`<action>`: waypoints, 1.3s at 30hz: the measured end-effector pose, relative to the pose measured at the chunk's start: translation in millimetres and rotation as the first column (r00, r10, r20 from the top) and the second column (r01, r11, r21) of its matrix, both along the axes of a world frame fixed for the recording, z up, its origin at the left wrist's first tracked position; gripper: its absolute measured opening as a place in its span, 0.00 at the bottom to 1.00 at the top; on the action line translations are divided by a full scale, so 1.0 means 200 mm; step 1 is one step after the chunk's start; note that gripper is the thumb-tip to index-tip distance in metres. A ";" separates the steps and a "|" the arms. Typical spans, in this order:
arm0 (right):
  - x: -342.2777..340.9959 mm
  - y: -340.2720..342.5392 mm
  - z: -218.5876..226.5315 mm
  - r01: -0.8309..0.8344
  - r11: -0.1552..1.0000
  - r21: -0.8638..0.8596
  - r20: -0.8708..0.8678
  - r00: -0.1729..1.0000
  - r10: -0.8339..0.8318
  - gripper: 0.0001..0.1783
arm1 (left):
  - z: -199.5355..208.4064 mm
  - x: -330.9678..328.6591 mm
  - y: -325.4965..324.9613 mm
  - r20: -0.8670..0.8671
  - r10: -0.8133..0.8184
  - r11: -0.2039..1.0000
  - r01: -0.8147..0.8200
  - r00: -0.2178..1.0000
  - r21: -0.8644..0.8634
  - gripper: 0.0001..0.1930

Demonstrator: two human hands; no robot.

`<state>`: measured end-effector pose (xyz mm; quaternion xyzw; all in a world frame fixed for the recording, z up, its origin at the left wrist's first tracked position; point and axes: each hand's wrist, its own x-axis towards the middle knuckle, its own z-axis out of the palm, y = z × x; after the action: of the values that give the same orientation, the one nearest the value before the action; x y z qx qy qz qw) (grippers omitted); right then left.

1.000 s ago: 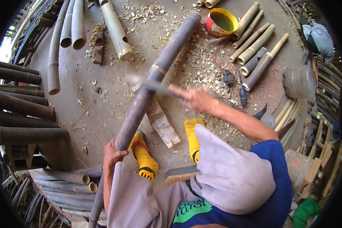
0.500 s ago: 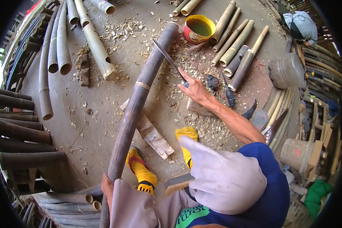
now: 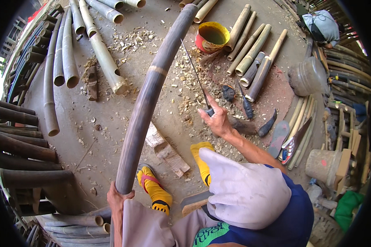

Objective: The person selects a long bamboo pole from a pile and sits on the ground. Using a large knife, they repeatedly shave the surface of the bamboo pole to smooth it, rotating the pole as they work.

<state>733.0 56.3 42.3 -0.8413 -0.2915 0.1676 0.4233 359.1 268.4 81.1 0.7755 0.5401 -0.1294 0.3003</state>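
Note:
My left hand (image 3: 119,196) is wrapped round the near part of a long dark bamboo pole (image 3: 142,109). The pole slants away from me, with a pale ring at a joint toward its far end. In my right hand (image 3: 218,122) is a knife (image 3: 195,71) with a long thin blade and a dark handle. Its blade points away from me, just right of the pole, and looks apart from it. A notched pale wooden block (image 3: 167,150) lies on the ground beside the pole. My feet are in yellow socks (image 3: 158,190), on either side of that block.
Wood chips litter the ground around a red and yellow bucket (image 3: 212,38) of liquid. Cut bamboo lengths (image 3: 253,49) lie right of it, others (image 3: 68,61) far left. Near the right hand are a dark-handled tool (image 3: 247,108) and a curved dark piece (image 3: 268,124). Another person (image 3: 322,26) is far right.
The bamboo pole has slid away from me, its far end now farther off. My right hand has drawn the knife back toward me, off the pole. My left hand has moved slightly forward.

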 end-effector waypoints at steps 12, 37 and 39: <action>-0.23 0.03 0.00 -0.070 0.993 0.098 -0.090 0.993 0.079 0.42 | -0.25 0.98 0.19 0.257 -0.184 0.970 0.217 0.949 -0.108 0.32; -0.38 0.23 -0.11 -0.226 0.937 0.265 -0.612 0.711 0.345 0.15 | -0.12 -0.31 -0.06 -0.002 -0.026 0.999 0.026 1.000 0.047 0.33; -0.28 0.32 -0.10 -0.225 0.961 0.163 -0.739 0.617 0.270 0.13 | -0.11 -0.32 -0.12 -0.031 -0.008 0.987 0.012 0.999 0.161 0.30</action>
<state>676.1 121.1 21.8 -0.6348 -0.2063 0.5505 0.5014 294.9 244.7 59.9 0.7979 0.5495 -0.0985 0.2275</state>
